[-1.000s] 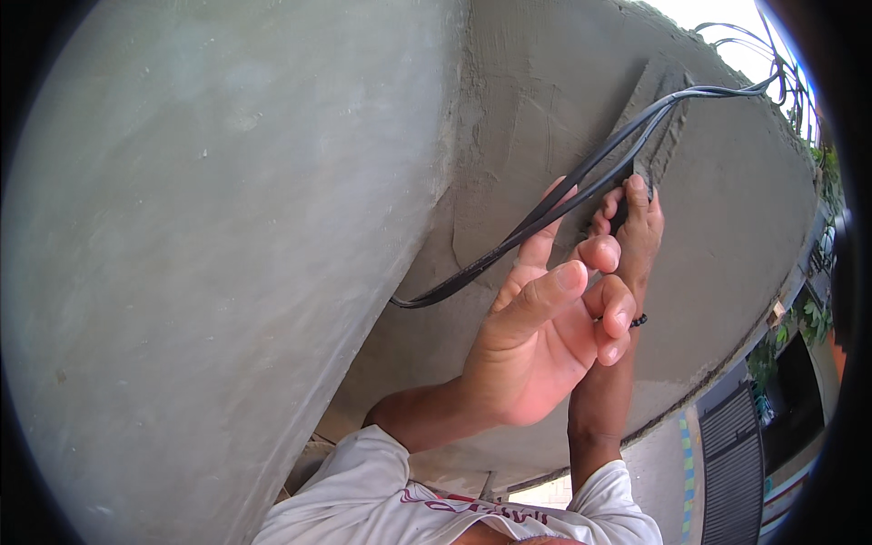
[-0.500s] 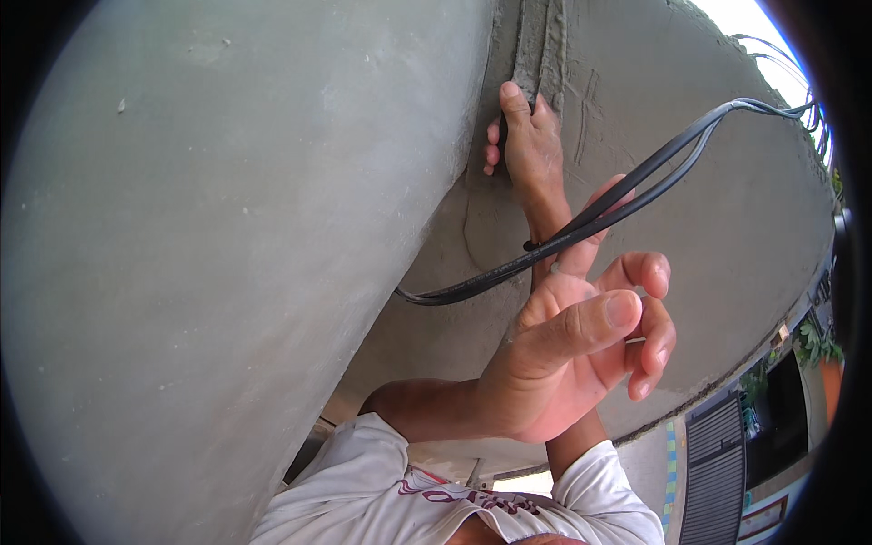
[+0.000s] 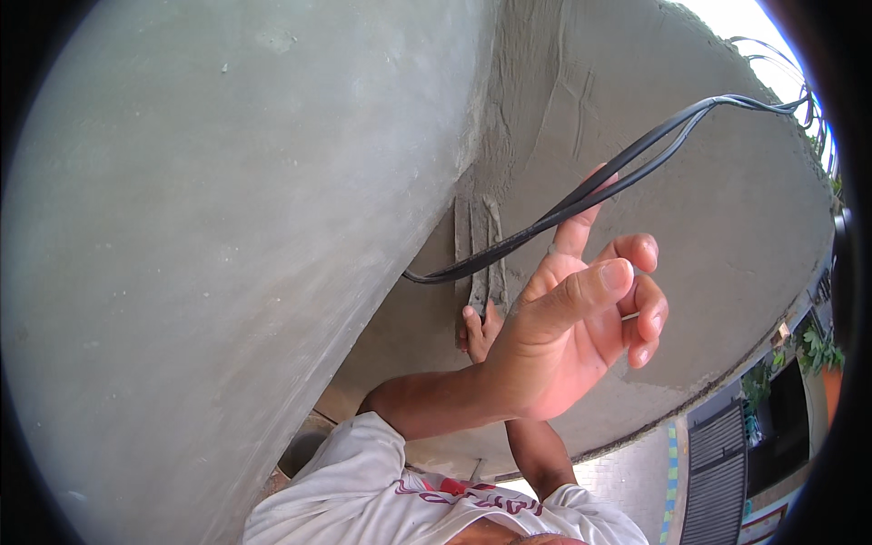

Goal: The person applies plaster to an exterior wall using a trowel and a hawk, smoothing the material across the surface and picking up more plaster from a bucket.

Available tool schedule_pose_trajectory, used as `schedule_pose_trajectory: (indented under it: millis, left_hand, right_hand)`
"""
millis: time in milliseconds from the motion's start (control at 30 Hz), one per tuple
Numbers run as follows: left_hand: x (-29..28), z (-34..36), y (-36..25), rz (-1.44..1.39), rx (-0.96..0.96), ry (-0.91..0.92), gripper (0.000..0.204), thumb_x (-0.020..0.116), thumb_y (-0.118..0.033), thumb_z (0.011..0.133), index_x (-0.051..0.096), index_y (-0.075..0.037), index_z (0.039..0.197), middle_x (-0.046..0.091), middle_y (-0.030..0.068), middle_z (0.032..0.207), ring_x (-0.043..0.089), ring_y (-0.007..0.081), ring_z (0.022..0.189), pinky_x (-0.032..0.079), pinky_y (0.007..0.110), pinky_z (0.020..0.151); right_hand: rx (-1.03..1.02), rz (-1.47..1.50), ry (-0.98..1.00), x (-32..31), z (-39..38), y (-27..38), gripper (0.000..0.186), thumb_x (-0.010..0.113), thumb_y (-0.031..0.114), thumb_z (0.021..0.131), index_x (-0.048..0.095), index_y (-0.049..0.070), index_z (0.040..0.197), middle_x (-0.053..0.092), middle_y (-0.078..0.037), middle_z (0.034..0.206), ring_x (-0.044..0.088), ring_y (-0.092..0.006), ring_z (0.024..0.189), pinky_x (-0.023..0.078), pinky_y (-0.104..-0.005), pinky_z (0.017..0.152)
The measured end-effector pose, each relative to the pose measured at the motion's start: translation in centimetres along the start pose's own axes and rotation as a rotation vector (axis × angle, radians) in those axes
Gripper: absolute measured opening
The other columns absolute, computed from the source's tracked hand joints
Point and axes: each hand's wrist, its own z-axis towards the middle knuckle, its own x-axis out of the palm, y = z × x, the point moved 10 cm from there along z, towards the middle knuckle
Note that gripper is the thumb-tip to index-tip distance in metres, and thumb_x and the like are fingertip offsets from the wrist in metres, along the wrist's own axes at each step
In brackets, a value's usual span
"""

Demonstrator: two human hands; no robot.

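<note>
My left hand (image 3: pixel 581 322) is palm up with fingers apart and curved, its index finger raised against a pair of dark cables (image 3: pixel 509 245) that cross in front of the plastered surface. Beyond it and lower than the cables, my right hand (image 3: pixel 481 331) grips a long, narrow plastering tool (image 3: pixel 479 218) caked in grey mortar, lying against the surface (image 3: pixel 690 227). Part of the tool and the right wrist are hidden behind the cables and my left hand.
A broad smooth cement face (image 3: pixel 209 236) fills the left side, meeting the darker plastered face at a long edge. More loose wires (image 3: pixel 767 50) hang at the upper right. Past the plastered edge are a grey gate (image 3: pixel 713 468), green plants (image 3: pixel 817 350) and tiled paving (image 3: pixel 627 454).
My right hand has swept left, then down with the tool, to behind my left hand. My left hand has shifted a little right overall, staying at the cables.
</note>
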Motion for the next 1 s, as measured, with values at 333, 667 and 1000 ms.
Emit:
schedule_pose_trajectory:
  millis: [333,667,1000]
  left_hand:
    - [0.1,0.4,-0.2,0.062,0.052,0.113,0.061,0.051,-0.021,0.098,0.021,-0.035,0.149,0.042,0.0067,0.121,0.053,0.0237,0.094,0.048,0.034,0.069]
    - [1.0,1.0,1.1,-0.107,0.018,0.122,0.068,0.055,-0.018,0.097,0.015,-0.031,0.151,0.045,0.0085,0.119,0.057,0.0221,0.089,0.049,0.033,0.066]
    - [-0.7,0.6,0.0,-0.029,0.020,0.027,0.077,0.061,-0.018,0.093,0.012,-0.032,0.151,0.047,0.0079,0.114,0.060,0.0189,0.086,0.049,0.032,0.063]
  right_hand:
    - [-0.383,-0.447,-0.199,-0.9,6.9,16.9,0.033,0.054,0.037,0.098,0.051,0.006,0.085,0.050,-0.002,0.058,0.052,-0.0139,0.051,0.039,-0.0286,0.049]
    - [-0.402,-0.315,-0.589,-14.3,1.9,18.8,0.025,0.051,0.023,0.099,0.049,0.006,0.080,0.056,-0.004,0.073,0.055,-0.0141,0.064,0.044,-0.0289,0.058]
    - [-0.160,0.086,-0.496,-18.2,-0.4,11.8,0.022,0.052,0.027,0.098,0.052,0.006,0.104,0.056,-0.006,0.083,0.052,-0.0145,0.065,0.041,-0.0278,0.057]
